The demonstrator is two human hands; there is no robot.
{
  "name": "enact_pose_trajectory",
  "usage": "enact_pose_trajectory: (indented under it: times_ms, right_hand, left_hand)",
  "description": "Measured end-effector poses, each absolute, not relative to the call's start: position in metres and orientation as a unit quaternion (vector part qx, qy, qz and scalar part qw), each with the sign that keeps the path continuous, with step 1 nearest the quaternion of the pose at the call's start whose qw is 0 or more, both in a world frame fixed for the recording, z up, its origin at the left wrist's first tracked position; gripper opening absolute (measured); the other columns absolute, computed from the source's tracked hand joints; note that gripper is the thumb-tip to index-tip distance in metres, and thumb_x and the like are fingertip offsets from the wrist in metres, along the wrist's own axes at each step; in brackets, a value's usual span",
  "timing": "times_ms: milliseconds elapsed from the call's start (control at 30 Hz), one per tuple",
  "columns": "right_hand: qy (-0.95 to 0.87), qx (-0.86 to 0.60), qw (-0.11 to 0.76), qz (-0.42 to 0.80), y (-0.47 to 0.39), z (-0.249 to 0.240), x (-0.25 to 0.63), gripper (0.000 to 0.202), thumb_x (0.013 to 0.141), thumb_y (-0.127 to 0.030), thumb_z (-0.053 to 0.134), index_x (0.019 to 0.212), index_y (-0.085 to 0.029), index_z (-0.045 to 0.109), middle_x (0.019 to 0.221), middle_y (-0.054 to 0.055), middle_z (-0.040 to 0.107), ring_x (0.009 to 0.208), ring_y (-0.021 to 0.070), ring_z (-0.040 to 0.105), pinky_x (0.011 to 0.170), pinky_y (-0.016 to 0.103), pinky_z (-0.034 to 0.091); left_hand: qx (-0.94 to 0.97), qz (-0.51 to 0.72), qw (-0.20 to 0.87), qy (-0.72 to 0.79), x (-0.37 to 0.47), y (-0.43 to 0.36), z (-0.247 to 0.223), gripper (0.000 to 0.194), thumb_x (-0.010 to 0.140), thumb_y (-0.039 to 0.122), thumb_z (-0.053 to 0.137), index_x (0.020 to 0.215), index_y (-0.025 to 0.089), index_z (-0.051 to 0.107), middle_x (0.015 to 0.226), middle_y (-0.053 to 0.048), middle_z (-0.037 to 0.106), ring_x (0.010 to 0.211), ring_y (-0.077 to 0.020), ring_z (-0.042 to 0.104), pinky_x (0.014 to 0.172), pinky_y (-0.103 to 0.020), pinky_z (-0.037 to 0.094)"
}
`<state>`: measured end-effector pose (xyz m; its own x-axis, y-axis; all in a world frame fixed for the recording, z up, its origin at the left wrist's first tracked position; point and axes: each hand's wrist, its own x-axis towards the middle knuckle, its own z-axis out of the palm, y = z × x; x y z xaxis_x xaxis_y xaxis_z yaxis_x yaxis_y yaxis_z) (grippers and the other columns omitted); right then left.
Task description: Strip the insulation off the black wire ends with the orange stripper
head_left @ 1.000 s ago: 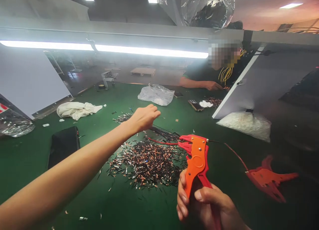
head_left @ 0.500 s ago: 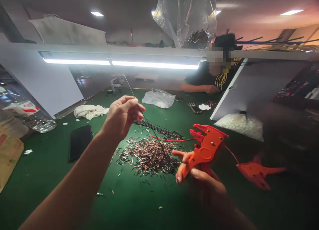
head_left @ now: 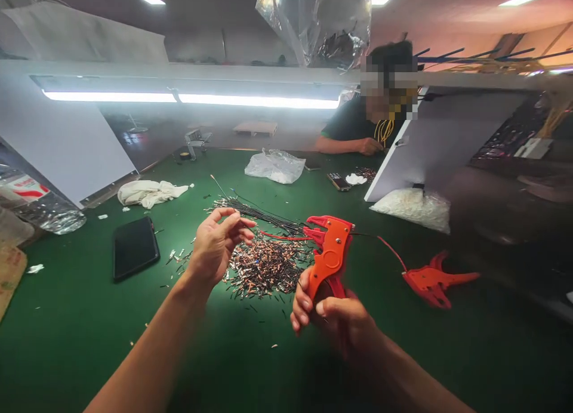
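Note:
My right hand (head_left: pixel 333 320) grips the handles of an orange wire stripper (head_left: pixel 329 252), jaws up and pointing left. My left hand (head_left: pixel 217 243) pinches a thin black wire (head_left: pixel 224 192) that slants up and away from the fingers. Between the hands lies a heap of cut copper and black wire scraps (head_left: pixel 264 267). Behind it rests a bundle of black wires (head_left: pixel 264 215) with a red wire (head_left: pixel 277 237) lying toward the stripper's jaws.
A second orange stripper (head_left: pixel 432 279) lies right on the green table (head_left: pixel 67 317). A black phone (head_left: pixel 134 255) lies left, a white cloth (head_left: pixel 147 192) behind it. Plastic bags (head_left: pixel 275 165) and a white-filled bag (head_left: pixel 409 207) sit farther back. Another person (head_left: pixel 358 129) works opposite.
My left hand reached out to the wire bundle, lifted one black wire, and has now come down nearer the stripper. The stripper tilted right, then returned upright.

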<state>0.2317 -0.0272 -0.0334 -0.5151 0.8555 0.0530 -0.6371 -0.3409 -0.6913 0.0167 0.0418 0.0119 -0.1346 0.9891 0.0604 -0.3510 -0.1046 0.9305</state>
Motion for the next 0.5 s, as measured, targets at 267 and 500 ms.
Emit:
enact_pose_trajectory:
  times_ms: [267,500]
  right_hand:
    - [-0.379,-0.134,0.475,0.783,-0.027,-0.041,0.227,0.041,0.051,-0.005,0.051,0.088,-0.017,0.065,0.07,-0.002,0.059,0.062,0.014,0.055,0.064,0.031,0.046]
    - [-0.354,-0.074,0.445,0.819,-0.03,-0.051,0.223,0.037,0.056,-0.008,0.059,0.091,-0.018,0.063,0.071,-0.001,0.061,0.061,0.0146,0.058,0.063,0.031,0.047]
  left_hand:
    - [0.475,0.468,0.636,0.388,0.046,-0.002,0.0,0.033,0.082,0.043,0.074,0.086,0.011,0.069,0.066,-0.009,0.073,0.046,-0.015,0.063,0.043,-0.024,0.05]
    - [0.469,0.519,0.596,0.393,0.049,-0.009,0.013,0.023,0.08,0.039,0.077,0.08,0.016,0.074,0.053,0.002,0.062,0.044,-0.0069,0.051,0.045,-0.018,0.04]
